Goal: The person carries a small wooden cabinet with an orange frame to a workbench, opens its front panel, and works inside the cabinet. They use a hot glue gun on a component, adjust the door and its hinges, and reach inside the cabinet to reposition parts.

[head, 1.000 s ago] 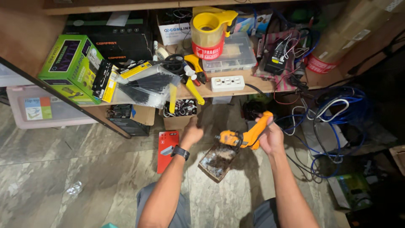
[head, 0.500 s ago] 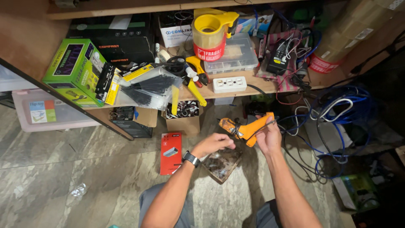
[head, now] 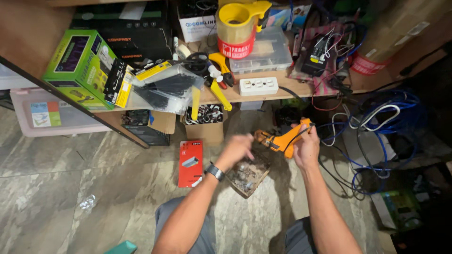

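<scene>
Orange plastic power drill (head: 285, 139) sits above the stone floor, just below the cluttered wooden shelf (head: 282, 91), clamped by its handle in the right hand (head: 307, 149). Beneath it lies a shallow cardboard box of small dark metal bits (head: 248, 174). The left hand (head: 237, 146) hovers at the drill's nose, blurred, so I cannot tell whether its fingers pinch anything. Working well here likely means steadying the drill firmly and keeping the nose directly over the box.
</scene>
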`<state>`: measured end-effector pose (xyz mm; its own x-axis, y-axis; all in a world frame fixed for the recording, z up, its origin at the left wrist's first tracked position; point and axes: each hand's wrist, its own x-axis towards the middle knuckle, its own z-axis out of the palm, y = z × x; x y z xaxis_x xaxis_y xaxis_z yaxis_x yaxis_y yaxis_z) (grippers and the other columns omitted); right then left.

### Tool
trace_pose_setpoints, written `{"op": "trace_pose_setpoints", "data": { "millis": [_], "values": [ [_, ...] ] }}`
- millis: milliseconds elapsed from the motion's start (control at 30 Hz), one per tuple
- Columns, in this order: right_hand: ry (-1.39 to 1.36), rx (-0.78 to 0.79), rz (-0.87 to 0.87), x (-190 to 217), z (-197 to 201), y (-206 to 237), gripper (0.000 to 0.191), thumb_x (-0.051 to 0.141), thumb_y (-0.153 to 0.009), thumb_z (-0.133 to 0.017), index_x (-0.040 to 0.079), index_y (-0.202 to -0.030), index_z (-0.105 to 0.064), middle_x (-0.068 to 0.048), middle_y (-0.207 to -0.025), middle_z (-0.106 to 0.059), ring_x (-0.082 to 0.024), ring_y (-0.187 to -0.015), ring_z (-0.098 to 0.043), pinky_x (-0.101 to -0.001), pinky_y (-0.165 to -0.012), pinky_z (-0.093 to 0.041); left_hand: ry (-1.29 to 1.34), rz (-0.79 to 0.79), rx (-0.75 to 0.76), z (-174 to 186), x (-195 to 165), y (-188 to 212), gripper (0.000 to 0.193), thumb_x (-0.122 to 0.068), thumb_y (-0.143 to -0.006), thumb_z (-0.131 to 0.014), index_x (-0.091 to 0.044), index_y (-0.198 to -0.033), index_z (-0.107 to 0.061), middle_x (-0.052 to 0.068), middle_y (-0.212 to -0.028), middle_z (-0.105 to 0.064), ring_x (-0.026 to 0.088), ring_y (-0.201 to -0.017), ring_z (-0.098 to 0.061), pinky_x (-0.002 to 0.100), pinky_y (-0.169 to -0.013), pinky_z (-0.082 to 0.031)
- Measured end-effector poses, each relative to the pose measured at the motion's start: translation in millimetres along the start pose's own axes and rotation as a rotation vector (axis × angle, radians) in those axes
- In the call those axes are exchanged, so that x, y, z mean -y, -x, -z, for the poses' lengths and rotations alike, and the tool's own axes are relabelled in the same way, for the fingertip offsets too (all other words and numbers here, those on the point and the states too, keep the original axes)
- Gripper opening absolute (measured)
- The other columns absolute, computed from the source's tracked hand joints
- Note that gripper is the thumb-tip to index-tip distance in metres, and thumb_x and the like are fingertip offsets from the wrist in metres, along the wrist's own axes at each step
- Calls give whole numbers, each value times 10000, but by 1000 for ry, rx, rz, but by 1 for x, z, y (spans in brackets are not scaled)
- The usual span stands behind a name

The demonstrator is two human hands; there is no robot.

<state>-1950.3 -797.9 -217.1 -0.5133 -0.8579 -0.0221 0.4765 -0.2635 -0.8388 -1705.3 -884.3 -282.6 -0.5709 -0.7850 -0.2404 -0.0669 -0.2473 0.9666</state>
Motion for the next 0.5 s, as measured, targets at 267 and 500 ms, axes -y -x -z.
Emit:
{"op": "trace_pose_setpoints", "data": {
  "millis": [267, 500],
  "values": [
    [-389, -5, -273, 12, 22, -12, 416, 451, -1036, -551, 74, -1198, -619, -109, -1103, -695, -269, -1032, -666, -443, -960, -520, -923, -33, -405, 67, -14, -2, 477, -284, -898, -605, 34, -1252, -632, 315, -1147, -693, 461, -1068, -669, 517, -947, -526],
    [-484, -126, -186, -12, 13, -14, 348, 405, -1062, -591, 77, -1172, -621, -82, -1143, -690, -229, -1098, -649, -425, -1029, -517, -460, -412, 358, -20, -19, 23, 734, -126, -775, -796, 77, -1425, -521, 306, -1316, -649, 384, -1194, -638, 425, -1011, -501]
  ]
}}
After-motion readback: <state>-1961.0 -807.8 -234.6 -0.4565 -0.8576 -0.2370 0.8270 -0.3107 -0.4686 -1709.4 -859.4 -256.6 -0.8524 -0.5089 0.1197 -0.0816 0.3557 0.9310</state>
